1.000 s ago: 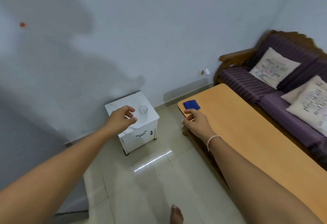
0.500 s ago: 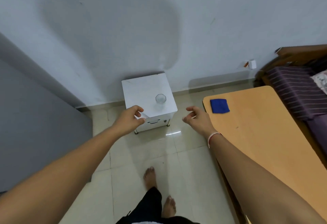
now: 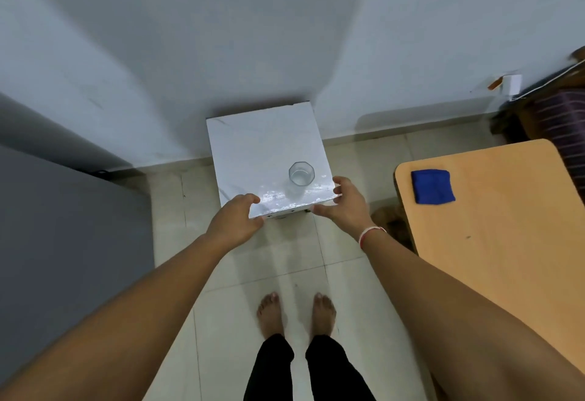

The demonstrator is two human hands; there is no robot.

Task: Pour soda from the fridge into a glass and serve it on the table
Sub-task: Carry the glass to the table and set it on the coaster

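Observation:
A clear faceted glass [image 3: 301, 173] stands upright on the near right part of a small white cabinet [image 3: 253, 144] against the wall. My left hand [image 3: 235, 222] reaches over the cabinet's near left corner, fingers curled around its edge. My right hand [image 3: 346, 203] is at the near right corner, fingers apart, just right of the glass and not touching it. Neither hand holds anything loose. The wooden table [image 3: 506, 242] lies to the right. No soda is in view.
A blue folded cloth [image 3: 432, 186] lies on the table's far left corner. A dark grey surface [image 3: 63, 242], maybe the fridge, fills the left. A purple striped sofa [image 3: 560, 122] is at the far right. My bare feet [image 3: 296, 315] stand on pale floor tiles.
The view has tilted down and come closer to the cabinet. Both hands have moved forward to the cabinet's near edge, the right one coming in beside the glass.

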